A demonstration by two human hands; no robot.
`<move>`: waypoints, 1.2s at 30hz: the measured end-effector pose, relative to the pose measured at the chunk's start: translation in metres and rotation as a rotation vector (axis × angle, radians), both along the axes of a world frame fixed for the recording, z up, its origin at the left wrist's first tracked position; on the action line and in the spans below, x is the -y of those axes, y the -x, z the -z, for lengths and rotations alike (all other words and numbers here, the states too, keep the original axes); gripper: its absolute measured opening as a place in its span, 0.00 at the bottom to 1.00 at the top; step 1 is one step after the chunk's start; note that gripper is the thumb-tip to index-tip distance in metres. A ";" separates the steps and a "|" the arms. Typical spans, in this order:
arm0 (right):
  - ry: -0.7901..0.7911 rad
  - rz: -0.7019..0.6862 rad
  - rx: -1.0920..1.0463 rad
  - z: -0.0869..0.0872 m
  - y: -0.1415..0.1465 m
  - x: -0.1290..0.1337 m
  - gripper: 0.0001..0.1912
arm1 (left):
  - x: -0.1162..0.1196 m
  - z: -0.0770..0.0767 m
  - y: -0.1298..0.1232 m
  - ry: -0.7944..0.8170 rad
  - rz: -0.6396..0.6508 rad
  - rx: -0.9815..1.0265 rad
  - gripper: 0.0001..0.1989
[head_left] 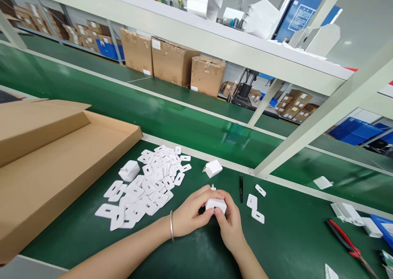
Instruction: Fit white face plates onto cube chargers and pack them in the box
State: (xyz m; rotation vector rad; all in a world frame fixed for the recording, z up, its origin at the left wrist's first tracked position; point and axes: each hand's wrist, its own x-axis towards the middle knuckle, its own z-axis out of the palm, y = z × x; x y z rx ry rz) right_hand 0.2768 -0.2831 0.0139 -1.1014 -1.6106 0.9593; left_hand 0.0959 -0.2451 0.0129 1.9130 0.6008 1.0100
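Bangle [171,225], one: silver-coloured, metallic sheen, slim rounded band; worn at the left wrist [176,225], lower centre of the frame. Surface detail too small to tell. Left hand [193,211], bare, and right hand [231,219], bare: centre, below middle. Left forearm [132,246] and right forearm [249,259]: slender, uncovered, lower edge.

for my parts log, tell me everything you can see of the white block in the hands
The white, boxy, plastic-looking block looks smooth, with a dark opening in the face turned toward the wearer and what may be prongs at its far side. Fingers of the left hand and right hand grip and partly hide it over the flat green worktop.
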 end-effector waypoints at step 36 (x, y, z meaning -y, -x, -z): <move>-0.060 0.164 0.235 0.010 -0.009 -0.015 0.26 | -0.017 0.005 0.000 -0.267 -0.324 -0.324 0.21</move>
